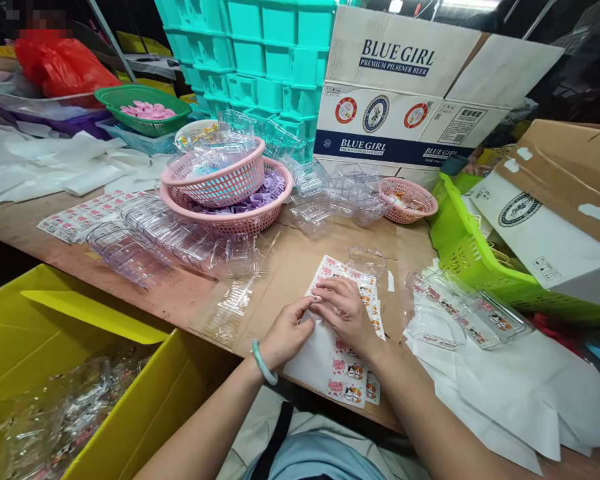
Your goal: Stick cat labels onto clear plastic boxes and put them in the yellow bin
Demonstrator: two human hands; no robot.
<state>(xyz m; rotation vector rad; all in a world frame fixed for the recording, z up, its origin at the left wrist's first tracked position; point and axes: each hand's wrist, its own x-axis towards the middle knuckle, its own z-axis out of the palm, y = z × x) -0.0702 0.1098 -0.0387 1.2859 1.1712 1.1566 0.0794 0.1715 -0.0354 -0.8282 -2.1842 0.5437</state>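
Both hands meet over printed sticker sheets (351, 370) with cartoon cats and pink lettering, near the table's front edge. My left hand (286, 333), a pale green bangle on its wrist, is closed, thumb and forefinger pinched together. My right hand (344, 312) is closed too, its fingertips touching those of the left. Something tiny and whitish seems to be between the fingertips, too small to name. Just beyond the right hand lies a clear plastic case (367, 261). To the right, several clear cases (497, 320) bearing cat stickers rest on white backing paper (510, 380).
Left of the hands runs a row of nested clear cases (170, 233). Behind them, pink baskets (225, 223) hold purple pieces and clear plastic. A yellow box (145, 393) stands front left. A green crate (455, 233) and cardboard boxes (380, 100) border the right and back.
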